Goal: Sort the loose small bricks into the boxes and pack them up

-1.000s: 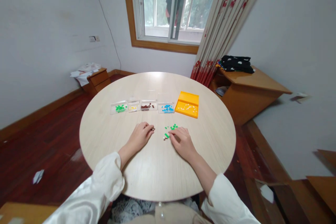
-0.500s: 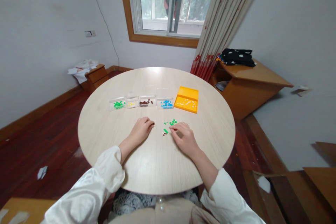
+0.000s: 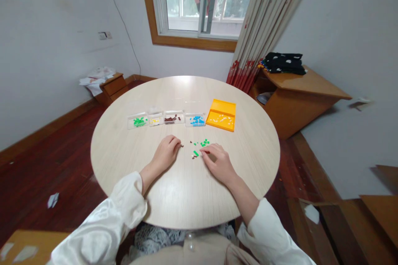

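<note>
Both my hands rest on a round pale wooden table. My left hand is curled, its fingertips pinched on a tiny dark brown piece. My right hand lies beside a small scatter of green and brown pieces, fingers bent and fingertips pressed together at the pile; what they hold is too small to name. Beyond the hands stands a row of clear boxes: green pieces, yellow pieces, brown pieces, blue pieces. An orange tray with white pieces sits at the row's right end.
A wooden cabinet with a dark folded cloth stands at the right, next to a curtain. A small wooden stand with papers is by the left wall. Cardboard lies on the floor at right.
The view has shifted slightly, so the table sits a little higher in the frame. Both hands stay by the loose pieces with small finger movements only.
</note>
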Motion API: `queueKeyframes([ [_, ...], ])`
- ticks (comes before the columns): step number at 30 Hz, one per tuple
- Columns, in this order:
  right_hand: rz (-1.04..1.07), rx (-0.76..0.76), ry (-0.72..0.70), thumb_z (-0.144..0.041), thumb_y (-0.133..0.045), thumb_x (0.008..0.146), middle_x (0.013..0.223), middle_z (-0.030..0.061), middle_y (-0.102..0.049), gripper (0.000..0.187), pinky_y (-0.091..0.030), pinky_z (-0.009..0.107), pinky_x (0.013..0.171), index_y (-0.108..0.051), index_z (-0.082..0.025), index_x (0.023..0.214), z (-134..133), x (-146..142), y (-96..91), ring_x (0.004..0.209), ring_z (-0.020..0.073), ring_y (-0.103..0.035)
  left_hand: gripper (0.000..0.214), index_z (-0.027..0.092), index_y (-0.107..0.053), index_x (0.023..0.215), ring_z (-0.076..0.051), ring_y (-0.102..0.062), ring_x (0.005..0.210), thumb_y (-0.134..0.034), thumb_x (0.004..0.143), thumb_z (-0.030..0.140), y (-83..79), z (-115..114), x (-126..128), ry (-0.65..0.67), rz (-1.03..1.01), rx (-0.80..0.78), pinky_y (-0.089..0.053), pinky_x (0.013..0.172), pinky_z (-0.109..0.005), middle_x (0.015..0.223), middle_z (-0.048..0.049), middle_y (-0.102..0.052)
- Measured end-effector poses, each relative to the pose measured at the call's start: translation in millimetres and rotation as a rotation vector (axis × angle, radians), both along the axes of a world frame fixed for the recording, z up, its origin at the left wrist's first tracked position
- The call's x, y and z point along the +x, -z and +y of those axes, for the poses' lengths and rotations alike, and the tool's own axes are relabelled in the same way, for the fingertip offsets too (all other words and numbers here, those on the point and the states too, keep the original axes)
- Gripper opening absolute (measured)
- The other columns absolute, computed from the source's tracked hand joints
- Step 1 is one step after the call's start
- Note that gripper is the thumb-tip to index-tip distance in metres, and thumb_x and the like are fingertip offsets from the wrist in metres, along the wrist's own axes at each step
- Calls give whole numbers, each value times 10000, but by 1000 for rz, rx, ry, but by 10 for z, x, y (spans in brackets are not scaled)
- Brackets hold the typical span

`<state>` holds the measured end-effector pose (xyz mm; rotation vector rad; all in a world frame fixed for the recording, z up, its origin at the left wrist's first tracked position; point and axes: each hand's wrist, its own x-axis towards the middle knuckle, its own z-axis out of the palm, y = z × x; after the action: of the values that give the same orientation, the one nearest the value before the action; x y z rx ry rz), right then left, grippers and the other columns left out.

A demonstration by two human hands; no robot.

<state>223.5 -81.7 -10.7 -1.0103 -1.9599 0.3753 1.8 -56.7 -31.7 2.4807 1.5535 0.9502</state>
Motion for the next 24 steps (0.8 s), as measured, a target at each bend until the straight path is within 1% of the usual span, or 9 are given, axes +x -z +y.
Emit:
queueKeyframes([
  [2,-2,-5,-7,-180,-530,879,790,43,-674,121,-450,338,731,-641,-201,839,0,-1,0,770,178,-591,159,166,-601,856,-190,-541,810,-444,884,167,-61,60,-12,-25,-21,31,-446,736,-317,866,-78,-594],
  [4,-7,-7,-11,-179,-532,878,788,42,-673,117,-449,336,729,-640,-200,840,-1,-4,0,771,179,-591,157,167,-603,847,-191,-544,823,-451,856,130,-154,203,-44,-57,-33,45,-443,754,-324,871,-74,-599],
  [9,-24,-29,-15,-184,-533,880,784,38,-672,118,-445,334,733,-640,-205,833,2,-8,19,770,179,-590,156,151,-629,808,-197,-559,831,-477,823,121,-384,783,-164,-176,-92,-27,-444,781,-331,858,-76,-620],
  [11,-27,-37,-11,-181,-529,880,789,40,-674,123,-442,335,737,-640,-204,834,6,-4,27,774,179,-592,169,132,-646,848,-199,-565,842,-481,817,119,-412,967,-200,-243,-116,-65,-444,809,-336,876,-89,-628],
  [13,-31,-47,-6,-177,-531,878,791,40,-676,122,-437,336,737,-642,-202,833,9,-1,32,776,179,-592,211,118,-651,950,-199,-572,852,-492,811,123,-398,1055,-223,-286,-133,-75,-443,840,-346,915,-97,-634],
  [15,-35,-63,-5,-174,-535,876,787,38,-675,120,-432,335,737,-642,-202,831,11,-4,32,774,178,-591,233,116,-653,990,-203,-577,860,-499,816,142,-361,1037,-236,-281,-132,-75,-444,848,-353,932,-102,-639],
  [17,-32,-73,-9,-176,-538,876,784,36,-673,116,-428,332,737,-641,-205,829,12,-16,35,773,177,-589,205,120,-666,939,-211,-581,875,-501,828,167,-321,928,-238,-224,-114,-85,-450,836,-350,922,-103,-645],
  [20,-13,-62,-13,-174,-537,876,781,35,-671,116,-421,329,735,-638,-206,830,17,-50,50,775,178,-587,184,135,-673,876,-200,-590,866,-497,832,163,-285,661,-213,-73,-62,-148,-460,823,-337,900,-90,-649],
  [24,-31,-30,-35,-154,-521,876,793,38,-667,129,-398,330,745,-638,-200,849,83,-96,74,794,180,-579,200,152,-662,983,-189,-594,866,-533,844,216,-271,296,-96,136,25,-255,-469,806,-318,939,-86,-634],
])
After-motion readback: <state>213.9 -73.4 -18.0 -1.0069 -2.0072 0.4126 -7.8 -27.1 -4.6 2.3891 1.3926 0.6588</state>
